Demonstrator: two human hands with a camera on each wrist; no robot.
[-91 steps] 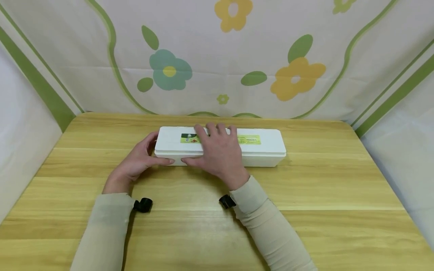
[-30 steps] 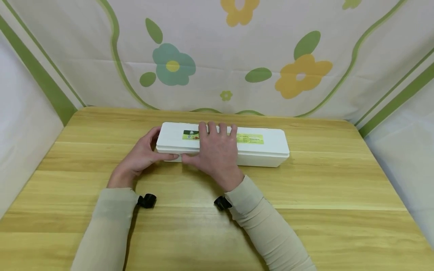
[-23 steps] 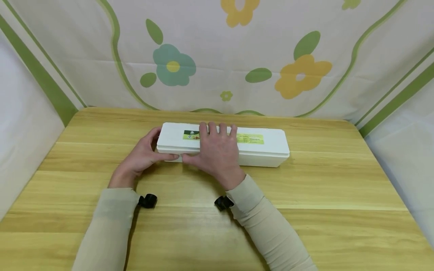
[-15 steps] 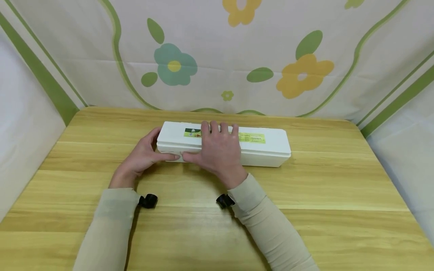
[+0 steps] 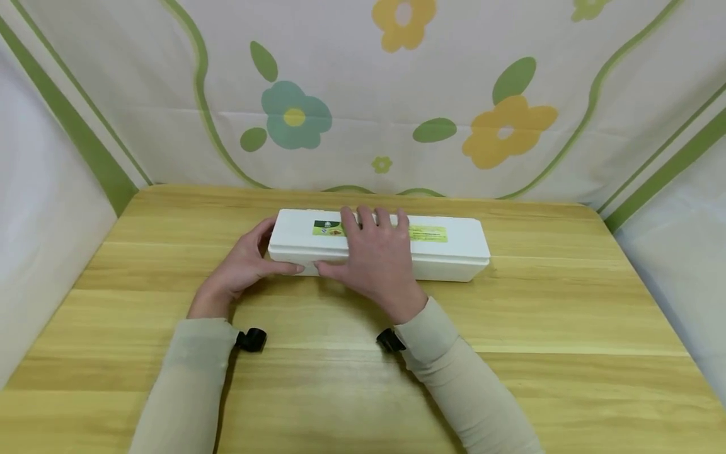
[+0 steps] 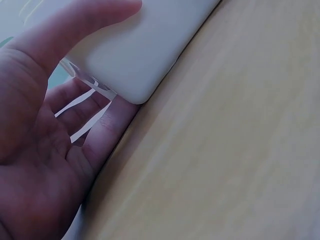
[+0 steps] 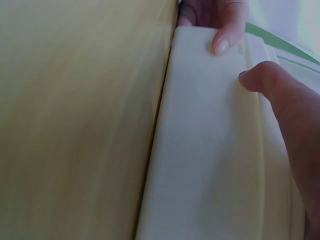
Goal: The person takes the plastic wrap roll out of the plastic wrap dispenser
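A long white lidded box [image 5: 445,271] lies crosswise near the back of the wooden table, a green and yellow label [image 5: 428,234] on its lid [image 5: 467,243]. My left hand [image 5: 241,268] grips its left end, thumb on the front wall and the other fingers behind and under the corner. In the left wrist view, those fingers [image 6: 107,127] reach below the box end. My right hand [image 5: 380,265] spans the lid, covering part of the label. Its thumb [image 7: 270,80] presses near the lid's front edge in the right wrist view; its fingertips bend over the back edge. The box's inside is hidden.
The wooden tabletop [image 5: 329,403] stretches in front of the box and to both sides. Close behind stands a white cloth backdrop [image 5: 363,88] with printed flowers. More cloth [image 5: 51,221] hangs at the sides. A small black wrist camera [image 5: 252,339] sits at each cuff.
The head view has shifted slightly. Both hands keep nearly the same hold on the box, which has turned very little, and its lid is still on.
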